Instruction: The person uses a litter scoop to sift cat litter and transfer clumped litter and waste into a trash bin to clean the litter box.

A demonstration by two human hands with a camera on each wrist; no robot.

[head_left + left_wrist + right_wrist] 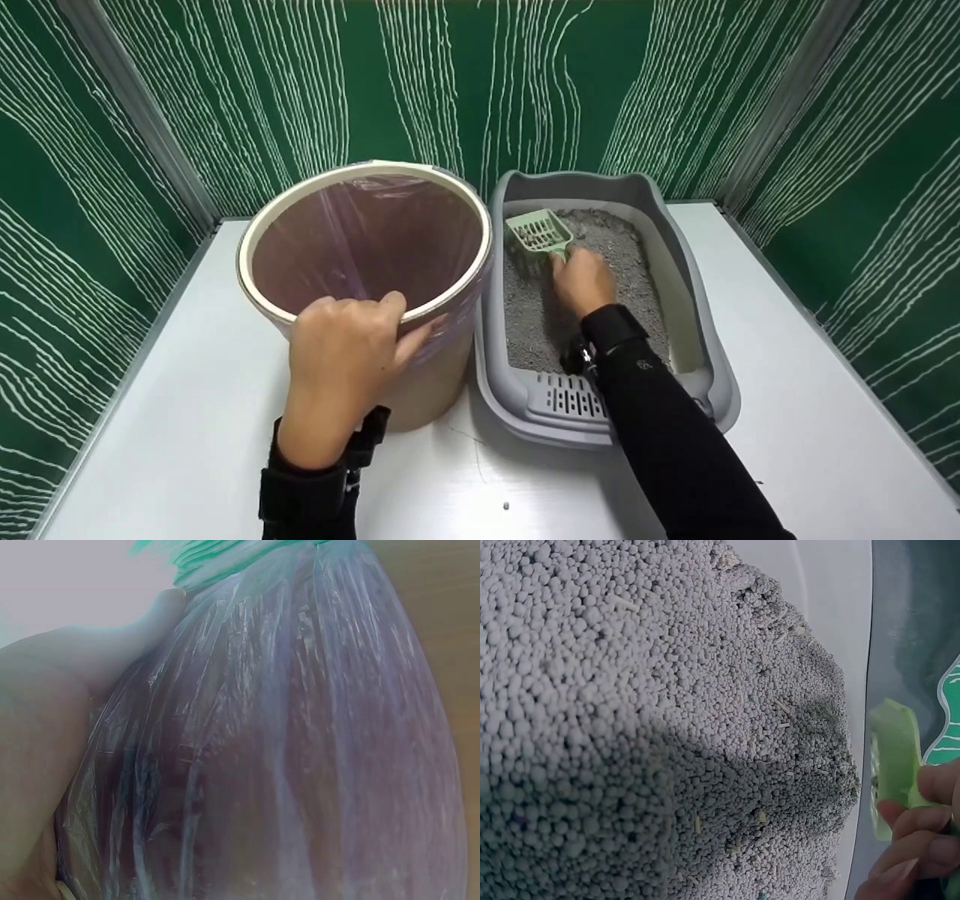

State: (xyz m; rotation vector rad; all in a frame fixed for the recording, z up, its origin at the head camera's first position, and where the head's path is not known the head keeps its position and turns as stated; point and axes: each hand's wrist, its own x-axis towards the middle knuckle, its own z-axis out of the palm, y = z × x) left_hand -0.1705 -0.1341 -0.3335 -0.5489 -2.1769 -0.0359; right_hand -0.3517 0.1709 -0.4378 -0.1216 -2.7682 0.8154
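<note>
My right hand [586, 281] grips the handle of a light green slotted litter scoop [541, 231]. Some clumps lie in the scoop's basket, which is over the far left part of the grey litter box [697, 300]. In the right wrist view the scoop [897, 757] appears at the right edge, above the grey pellet litter [727, 742]. My left hand [345, 352] holds the near rim of a round trash bin [259, 229], fingers over the edge and thumb on the outside. A thin purplish plastic bag [285, 735] lines the bin and drapes over its outer wall.
The bin and litter box stand side by side on a white table [187, 390]. A small pellet [506, 505] lies near the table's front. Green walls with white wavy lines [517, 82] enclose the back and sides, joined by grey metal posts.
</note>
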